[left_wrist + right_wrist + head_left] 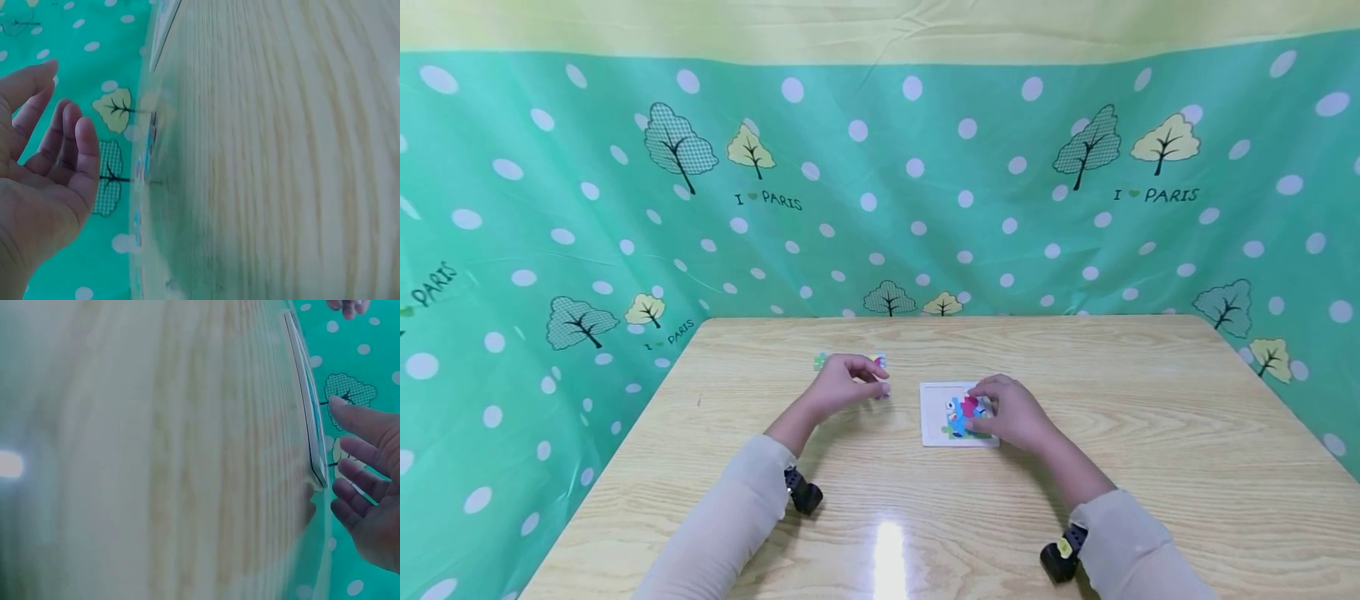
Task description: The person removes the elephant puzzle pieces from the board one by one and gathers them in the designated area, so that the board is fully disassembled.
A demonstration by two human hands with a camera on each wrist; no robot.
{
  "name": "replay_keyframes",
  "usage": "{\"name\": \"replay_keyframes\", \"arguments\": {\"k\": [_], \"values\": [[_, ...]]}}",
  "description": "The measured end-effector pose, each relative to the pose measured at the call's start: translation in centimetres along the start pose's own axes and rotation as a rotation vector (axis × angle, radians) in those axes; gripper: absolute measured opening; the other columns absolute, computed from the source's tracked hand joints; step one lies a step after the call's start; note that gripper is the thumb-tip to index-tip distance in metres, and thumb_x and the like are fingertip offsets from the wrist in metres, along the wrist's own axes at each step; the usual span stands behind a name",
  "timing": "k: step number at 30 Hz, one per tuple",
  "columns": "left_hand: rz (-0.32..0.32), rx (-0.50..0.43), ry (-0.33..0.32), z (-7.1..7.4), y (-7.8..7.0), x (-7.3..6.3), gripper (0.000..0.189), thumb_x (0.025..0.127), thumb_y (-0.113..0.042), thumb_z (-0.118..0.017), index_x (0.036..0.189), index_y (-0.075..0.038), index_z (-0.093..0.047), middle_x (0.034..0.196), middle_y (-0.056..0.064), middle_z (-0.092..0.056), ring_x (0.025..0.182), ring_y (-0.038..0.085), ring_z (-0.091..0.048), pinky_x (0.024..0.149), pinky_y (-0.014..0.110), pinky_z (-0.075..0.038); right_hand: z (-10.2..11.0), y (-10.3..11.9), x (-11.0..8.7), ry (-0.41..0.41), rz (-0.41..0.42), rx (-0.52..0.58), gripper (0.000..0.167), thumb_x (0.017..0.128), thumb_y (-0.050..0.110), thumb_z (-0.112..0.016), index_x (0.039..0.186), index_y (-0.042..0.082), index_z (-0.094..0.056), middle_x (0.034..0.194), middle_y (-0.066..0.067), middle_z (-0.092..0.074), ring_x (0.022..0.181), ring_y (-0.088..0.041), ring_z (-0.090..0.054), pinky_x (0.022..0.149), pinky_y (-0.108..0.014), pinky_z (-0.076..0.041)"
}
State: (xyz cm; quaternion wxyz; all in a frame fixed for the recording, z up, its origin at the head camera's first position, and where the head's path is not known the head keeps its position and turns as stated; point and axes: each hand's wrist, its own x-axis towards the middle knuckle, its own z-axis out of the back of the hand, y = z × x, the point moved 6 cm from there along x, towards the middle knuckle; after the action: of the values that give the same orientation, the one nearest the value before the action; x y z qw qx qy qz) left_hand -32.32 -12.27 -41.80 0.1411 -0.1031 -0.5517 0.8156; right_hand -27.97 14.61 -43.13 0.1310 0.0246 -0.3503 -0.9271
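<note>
A white puzzle frame (931, 417) lies flat on the table, with joined blue, red and green jigsaw pieces (957, 417) along its right and lower part. My right hand (1017, 414) is over the frame's right side, thumb and fingers spread around those pieces; in the right wrist view the hand (375, 481) shows nothing gripped. Left of the frame, my left hand (844, 387) hovers above loose jigsaw pieces (878, 360), partly covering them. Seen from the left wrist, that hand (53, 169) has loosely bent fingers with nothing between them, apart from the pieces (150, 147).
The wooden table (880, 483) reaches back to a green dotted curtain (880, 183). A green piece (821, 360) shows behind the left hand. Black wrist cameras (805, 492) hang under both sleeves, close to the tabletop.
</note>
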Motion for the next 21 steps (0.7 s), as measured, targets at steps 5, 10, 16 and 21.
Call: {"name": "replay_keyframes", "arguments": {"k": [5,10,16,21], "values": [[-0.049,0.011,0.013,-0.6,-0.9,-0.1,0.027,0.089,-0.009,-0.080,0.111,0.006,-0.074,0.096,0.007,-0.073,0.088,0.017,-0.067,0.077,0.029,-0.054,0.0,0.1,-0.2,0.030,0.026,0.017,0.044,0.085,0.014,-0.086,0.125,-0.001,-0.072,0.135,-0.020,-0.060,0.131,-0.046,-0.051,0.111,-0.061,-0.040],[-0.092,0.053,0.034,-1.3,-1.9,-0.1,0.028,0.089,-0.008,-0.080,0.112,0.006,-0.074,0.106,0.016,-0.072,0.093,0.016,-0.065,0.081,0.029,-0.054,0.1,0.3,-0.3,0.053,0.015,0.051,0.042,0.087,0.013,-0.085,0.125,0.000,-0.072,0.137,-0.019,-0.060,0.134,-0.046,-0.048,0.115,-0.062,-0.033],[-0.110,0.069,0.057,-2.4,-2.5,0.1,0.026,0.088,-0.008,-0.081,0.110,0.003,-0.075,0.110,0.018,-0.071,0.095,0.015,-0.064,0.082,0.029,-0.057,0.3,0.5,-0.4,0.065,0.010,0.044,0.042,0.087,0.013,-0.084,0.126,-0.001,-0.072,0.136,-0.019,-0.060,0.134,-0.046,-0.047,0.115,-0.062,-0.033],[-0.115,0.081,0.081,-3.3,-3.0,0.3,0.026,0.088,-0.009,-0.082,0.110,0.002,-0.076,0.110,0.014,-0.072,0.096,0.016,-0.064,0.081,0.029,-0.057,0.3,0.3,-0.5,0.065,-0.005,0.035,0.046,0.087,0.013,-0.085,0.128,-0.002,-0.071,0.138,-0.021,-0.059,0.136,-0.047,-0.047,0.115,-0.062,-0.033]]}}
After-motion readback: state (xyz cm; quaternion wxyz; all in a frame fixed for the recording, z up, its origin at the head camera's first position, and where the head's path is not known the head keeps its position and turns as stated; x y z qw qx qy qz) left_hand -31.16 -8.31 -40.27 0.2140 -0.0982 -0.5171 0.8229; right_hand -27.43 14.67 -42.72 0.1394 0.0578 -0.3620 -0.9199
